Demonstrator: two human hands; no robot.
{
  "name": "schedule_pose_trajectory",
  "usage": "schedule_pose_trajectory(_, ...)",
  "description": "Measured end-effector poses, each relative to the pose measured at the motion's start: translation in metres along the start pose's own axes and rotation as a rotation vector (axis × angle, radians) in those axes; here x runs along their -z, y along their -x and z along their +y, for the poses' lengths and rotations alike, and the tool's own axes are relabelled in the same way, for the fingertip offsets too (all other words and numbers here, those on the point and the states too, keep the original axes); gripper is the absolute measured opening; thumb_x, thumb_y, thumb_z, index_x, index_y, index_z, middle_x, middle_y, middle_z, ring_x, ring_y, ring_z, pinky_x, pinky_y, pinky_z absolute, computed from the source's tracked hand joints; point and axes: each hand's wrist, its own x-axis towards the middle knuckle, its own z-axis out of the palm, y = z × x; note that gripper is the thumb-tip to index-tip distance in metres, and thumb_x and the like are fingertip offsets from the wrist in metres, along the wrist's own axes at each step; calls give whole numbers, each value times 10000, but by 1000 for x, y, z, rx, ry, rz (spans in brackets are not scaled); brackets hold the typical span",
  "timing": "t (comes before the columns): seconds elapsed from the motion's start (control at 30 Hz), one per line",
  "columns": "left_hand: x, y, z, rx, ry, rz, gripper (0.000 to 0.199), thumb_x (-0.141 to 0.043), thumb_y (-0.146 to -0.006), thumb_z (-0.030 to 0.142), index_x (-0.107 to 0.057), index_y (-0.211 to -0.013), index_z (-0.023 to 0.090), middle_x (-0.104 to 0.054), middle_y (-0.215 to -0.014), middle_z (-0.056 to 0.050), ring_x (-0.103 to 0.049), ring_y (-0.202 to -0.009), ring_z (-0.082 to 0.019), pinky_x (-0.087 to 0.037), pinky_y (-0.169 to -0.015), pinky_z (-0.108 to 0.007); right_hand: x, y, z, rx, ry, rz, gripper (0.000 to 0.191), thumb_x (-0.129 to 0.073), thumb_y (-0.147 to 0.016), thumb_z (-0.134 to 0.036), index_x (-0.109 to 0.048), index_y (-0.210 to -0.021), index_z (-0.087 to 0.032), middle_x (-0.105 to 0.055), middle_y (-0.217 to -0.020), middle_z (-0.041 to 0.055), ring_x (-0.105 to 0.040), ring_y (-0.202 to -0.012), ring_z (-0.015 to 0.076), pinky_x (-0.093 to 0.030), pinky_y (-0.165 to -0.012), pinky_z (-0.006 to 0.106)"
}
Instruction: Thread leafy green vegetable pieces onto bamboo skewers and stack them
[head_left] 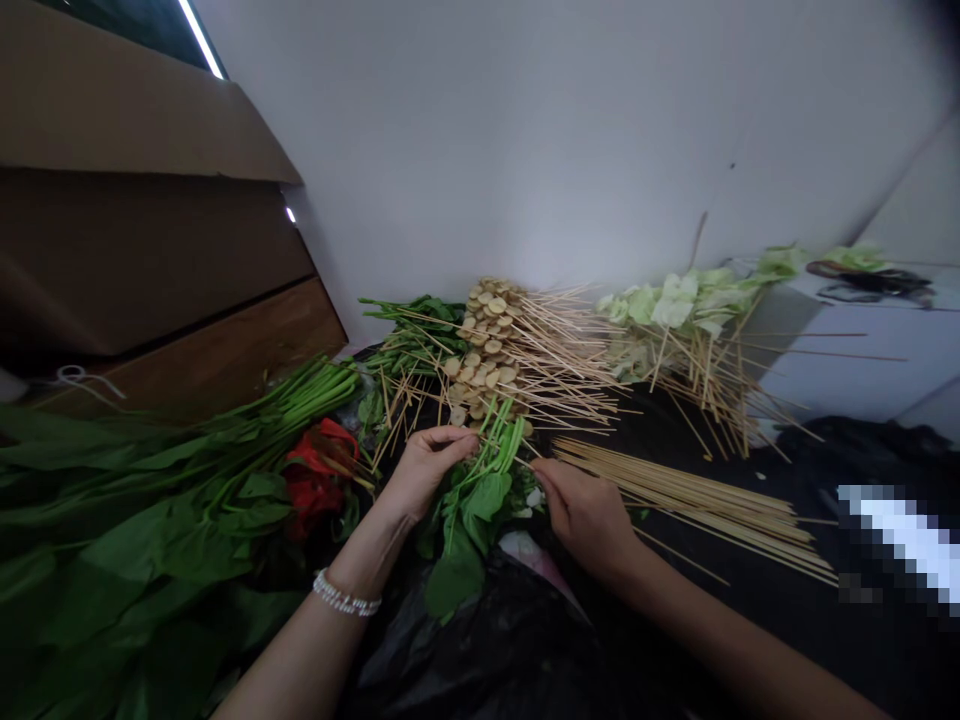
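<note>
A small bunch of leafy greens (486, 500) hangs between my hands, stems up and leaves down. My left hand (435, 462) pinches the bunch at its stems from the left. On the right, my right hand (583, 508) is closed round a thin wooden skewer (528, 449), whose tip points left at the stems. Just behind the greens lies a stack of skewered pale slices (491, 350), sticks pointing right. Loose bare skewers (697, 500) lie to the right of my right hand.
Large leafy greens (150, 510) and a red bag (319, 480) lie at left, below a cardboard box (150, 250). Skewered greens (420, 335) and skewered pale green leaves (682, 300) lie along the white wall (525, 130). Black plastic (465, 670) is in front.
</note>
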Motion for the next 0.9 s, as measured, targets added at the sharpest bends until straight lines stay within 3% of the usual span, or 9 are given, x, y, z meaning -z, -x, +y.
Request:
schedule_pose_trajectory(0.5, 2, 1, -2, 84, 30, -70, 254, -868, -564, 316, -759, -738, 166, -714, -683, -13, -592, -600, -97, -459, -644, -213, -1, 1, -3, -1, 1, -28, 258, -398, -950, -176, -652, -997, -174, -723, -895, 71, -684, -807, 171, -472, -722, 240)
schedule_pose_trajectory(0.63, 0, 6, 3, 77, 52, -227, 405, -859, -592, 324, -747, -954, 180, -752, -875, -42, -657, -725, -136, -495, -715, -228, 2, 0, -7, 18, -3, -23, 263, -391, -958, -183, -651, -995, -176, -724, -882, 68, -685, -789, 165, -469, -710, 233)
schedule_pose_trajectory(0.73, -5, 12, 4, 136, -6, -365, 370, -843, -624, 298, -748, -952, 156, -758, -879, -62, -675, -714, -153, -519, -705, -244, 2, 0, -9, 44, -2, -17, 264, -389, -957, -175, -651, -990, -177, -726, -903, 72, -684, -809, 162, -471, -724, 228)
schedule_pose_trajectory(0.9, -8, 15, 1, 155, -44, -331, 251, -816, -665, 303, -759, -855, 149, -761, -795, -54, -678, -638, -152, -536, -647, -243, 0, 1, -9, 57, 13, -23, 276, -379, -959, -181, -651, -1003, -185, -730, -924, 75, -679, -836, 160, -476, -750, 228)
